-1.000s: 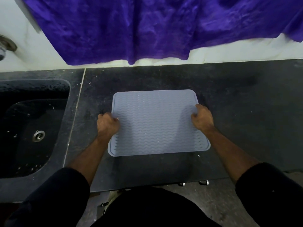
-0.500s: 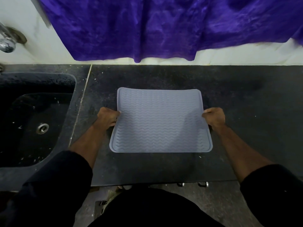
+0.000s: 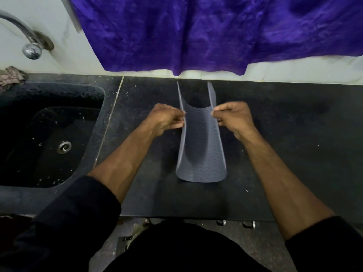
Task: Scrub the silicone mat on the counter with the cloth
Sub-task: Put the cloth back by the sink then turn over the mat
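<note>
The grey silicone mat (image 3: pixel 201 154), with a wavy ribbed surface, is bent into a U-shaped trough above the black counter (image 3: pixel 284 154). Its two side edges stand up and close together. My left hand (image 3: pixel 167 119) pinches the mat's left edge. My right hand (image 3: pixel 233 116) pinches the right edge. A crumpled brownish cloth (image 3: pixel 10 76) lies at the far left, on the counter behind the sink.
A black sink (image 3: pixel 45 138) with a metal drain is set into the counter on the left, under a chrome tap (image 3: pixel 29 46). A purple fabric (image 3: pixel 206 32) hangs down the white wall behind the counter. Cabinet handles (image 3: pixel 248 224) show below the counter's front edge.
The mat lay flat with a hand at each side. Both hands have lifted its side edges and brought them together, folding the mat into a trough.
</note>
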